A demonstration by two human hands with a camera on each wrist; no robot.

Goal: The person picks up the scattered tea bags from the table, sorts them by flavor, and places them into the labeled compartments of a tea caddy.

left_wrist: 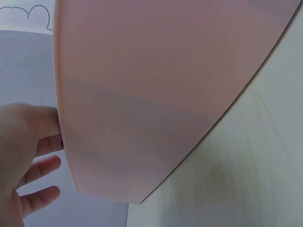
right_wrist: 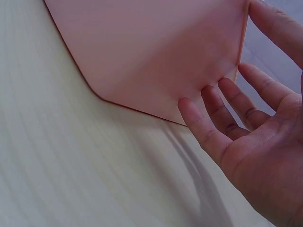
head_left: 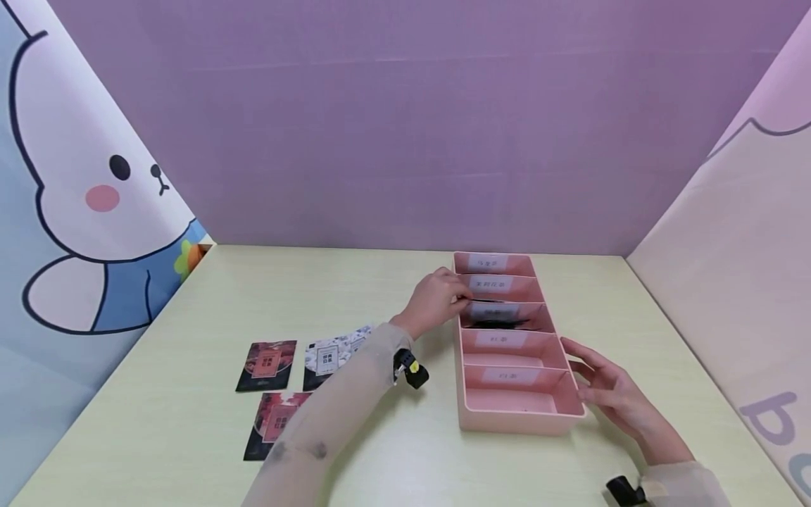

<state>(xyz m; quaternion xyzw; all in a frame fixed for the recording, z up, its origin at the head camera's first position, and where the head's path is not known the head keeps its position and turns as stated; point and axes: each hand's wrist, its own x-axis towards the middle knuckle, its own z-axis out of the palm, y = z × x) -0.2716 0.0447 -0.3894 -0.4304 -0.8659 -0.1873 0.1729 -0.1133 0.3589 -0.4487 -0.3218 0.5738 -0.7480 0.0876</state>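
A pink divided box (head_left: 519,424) stands on the table with several labelled compartments in a row. At its left side, my left hand (head_left: 437,299) reaches over the rim near the second compartment from the back. Thumb and forefinger pinch the edge of a dark tea sachet (head_left: 488,301), mostly hidden inside that compartment. More dark sachets (head_left: 497,324) lie in the middle compartment. My right hand (head_left: 611,394) is at the box's right side near the front, its spread fingertips (right_wrist: 189,106) against the outer wall.
On the table left of the box lie a red-and-black tea sachet (head_left: 266,366), white-patterned sachets (head_left: 326,359) and another red sachet (head_left: 275,426), partly covered by the left sleeve. A purple panel (head_left: 405,141) closes off the back, with printed panels at both sides.
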